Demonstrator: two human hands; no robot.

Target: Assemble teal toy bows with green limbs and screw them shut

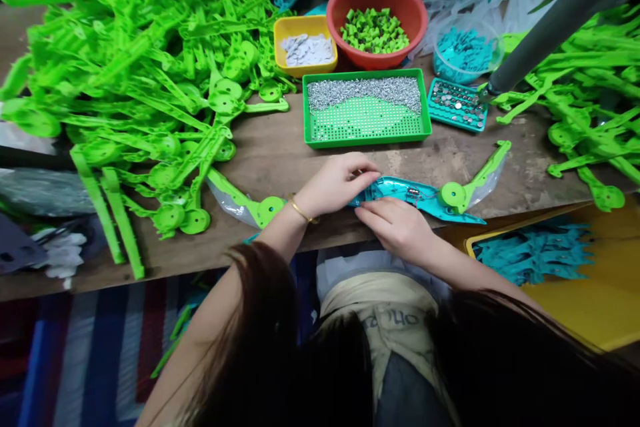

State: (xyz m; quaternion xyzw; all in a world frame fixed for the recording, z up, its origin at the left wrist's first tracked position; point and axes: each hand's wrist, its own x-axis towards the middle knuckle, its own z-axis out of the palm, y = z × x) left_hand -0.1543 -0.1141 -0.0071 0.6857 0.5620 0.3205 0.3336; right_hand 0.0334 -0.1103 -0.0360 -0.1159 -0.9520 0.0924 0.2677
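A long blue plastic shell (400,191) lies at the table's front edge, its hollow side up, with thin wires and small metal parts inside. My left hand (344,181) reaches over its left end, fingers closed on the shell. From the near side, my right hand (395,225) pinches the shell's lower edge. Whether a small part sits between the fingertips is hidden. At the shell's right end stands a green arm (453,196) with a round base and a clear film wing. A similar green arm (270,210) lies beside my left wrist.
Green arms (150,80) heap up at left, more green arms (595,87) at right. Beyond my hands are a green tray (367,140) of screws, a blue tray (457,107), a red bowl (336,30), a yellow tub (285,67). A dark pole (555,23) slants in.
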